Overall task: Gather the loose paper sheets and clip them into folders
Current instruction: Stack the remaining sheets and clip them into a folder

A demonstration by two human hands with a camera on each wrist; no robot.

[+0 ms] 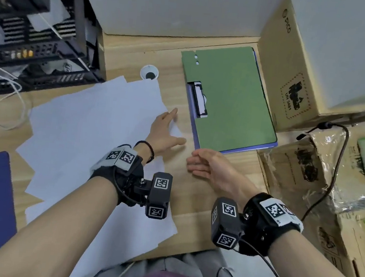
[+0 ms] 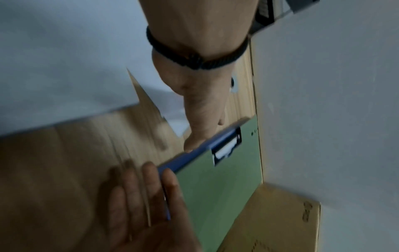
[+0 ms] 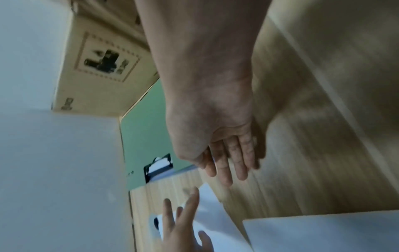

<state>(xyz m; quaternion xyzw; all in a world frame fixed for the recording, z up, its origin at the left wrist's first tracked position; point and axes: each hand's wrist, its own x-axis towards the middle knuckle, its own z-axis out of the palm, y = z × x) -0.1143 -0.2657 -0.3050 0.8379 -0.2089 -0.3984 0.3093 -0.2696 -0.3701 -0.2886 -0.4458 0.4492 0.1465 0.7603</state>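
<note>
On the wooden desk (image 1: 203, 209), loose paper sheets (image 1: 82, 127) beside cardboard boxes (image 1: 298, 67).

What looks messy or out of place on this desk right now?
The white sheets lie fanned at mixed angles, some over the desk's near edge. The left hand rests flat on them. The green folder lies square.

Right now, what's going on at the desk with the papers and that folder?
A person is gathering loose white paper sheets spread across the wooden desk. The left hand lies flat, fingers spread, on the right edge of the sheets. The right hand hovers open, holding nothing, near the closest corner of the green folder. That folder lies closed beside a cardboard box, with its clip on its left edge. No sheet is clipped in yet.
</note>
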